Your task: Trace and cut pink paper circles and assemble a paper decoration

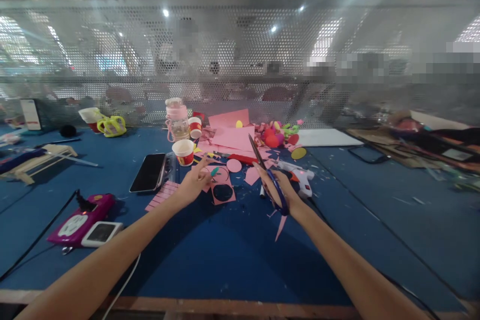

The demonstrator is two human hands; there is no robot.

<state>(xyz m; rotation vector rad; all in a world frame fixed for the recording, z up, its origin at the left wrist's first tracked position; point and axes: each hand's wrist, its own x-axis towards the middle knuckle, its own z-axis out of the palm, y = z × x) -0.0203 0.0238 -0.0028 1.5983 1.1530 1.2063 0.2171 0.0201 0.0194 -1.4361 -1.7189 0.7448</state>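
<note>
My right hand (282,187) grips a pair of scissors (278,192) by the dark blue handles, with the long blades pointing up and away. My left hand (195,183) is over the left part of a pink paper sheet (230,196), fingers stretched out; whether they touch it is hard to tell. That sheet has a round hole through which the blue tabletop shows. A small teal piece (214,172) lies by my left fingertips. Beyond it is a pink paper disc (234,165). Pink strips (162,195) lie beside my left wrist, and a pink scrap (280,228) is below my right hand.
A phone (148,173) and paper cup (183,152) stand left of the paper; a pink-lidded bottle (177,120) is behind. A white glue gun (304,180) lies right of my right hand. A purple power strip (80,220) is front left. A perforated metal screen (232,55) closes the back.
</note>
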